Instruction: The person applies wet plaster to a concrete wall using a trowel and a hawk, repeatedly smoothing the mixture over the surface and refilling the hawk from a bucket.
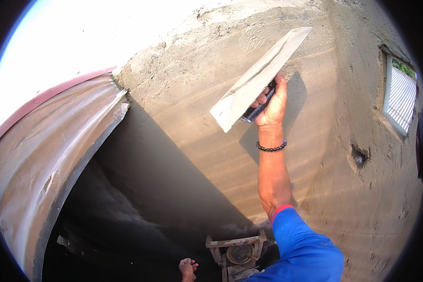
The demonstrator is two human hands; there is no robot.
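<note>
My right hand [272, 105], on an outstretched arm with a dark bead bracelet, is wrapped round the dark handle of a plastering trowel [263, 77]. The trowel's long, pale blade is tilted, its far end pointing up and right, with a grey smear of mortar along it. Behind it stands a plastered wall [197, 89], on which the arm and trowel cast a shadow; whether the blade touches the wall I cannot tell. Low in the view, my left hand [188, 269] has its fingers curled in, and nothing shows in them.
At lower middle stands a wooden frame [235, 242] with a round container [240, 254] inside it. A brown sheet [47, 150] hangs at left under a reddish bar [47, 96]. The right-hand wall has a small window opening [400, 94] and a hole [358, 157]. Deep shadow covers the lower left.
</note>
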